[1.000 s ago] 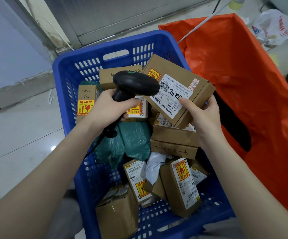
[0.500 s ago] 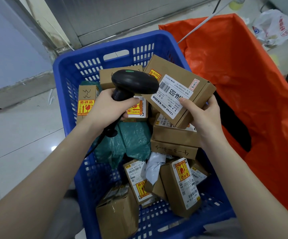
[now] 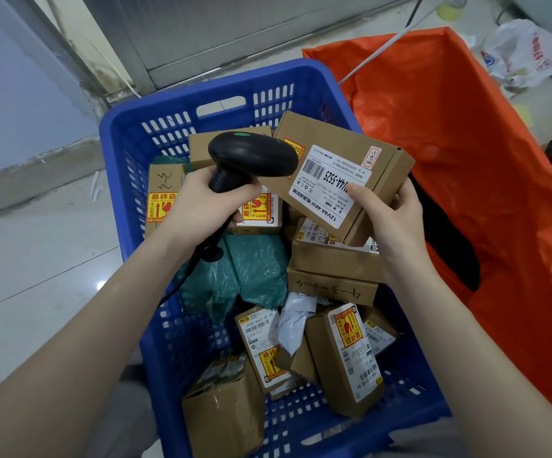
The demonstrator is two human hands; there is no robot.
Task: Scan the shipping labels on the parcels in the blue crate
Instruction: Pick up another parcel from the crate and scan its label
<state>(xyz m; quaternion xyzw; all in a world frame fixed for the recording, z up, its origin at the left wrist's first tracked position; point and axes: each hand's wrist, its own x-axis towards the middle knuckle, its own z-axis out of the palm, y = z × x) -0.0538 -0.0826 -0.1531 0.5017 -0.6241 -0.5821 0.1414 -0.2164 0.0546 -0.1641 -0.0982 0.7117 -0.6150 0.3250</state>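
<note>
A blue plastic crate (image 3: 169, 104) on the floor holds several brown cardboard parcels and a green plastic-wrapped parcel (image 3: 235, 276). My right hand (image 3: 390, 219) holds a flat brown box (image 3: 344, 150) tilted above the crate, its white shipping label (image 3: 329, 186) with a barcode facing up. My left hand (image 3: 202, 206) grips a black handheld barcode scanner (image 3: 251, 157), whose head sits just left of the label and overlaps the box's left edge. My thumb covers part of the label's right end.
An orange plastic sack (image 3: 466, 160) stands open right beside the crate. A white plastic bag (image 3: 522, 54) lies on the floor at the far right. A metal door frame (image 3: 235, 28) stands behind the crate. Pale floor tiles (image 3: 36, 259) spread to the left.
The scanner head has shifted slightly toward the label. The box and my right hand stay almost still.
</note>
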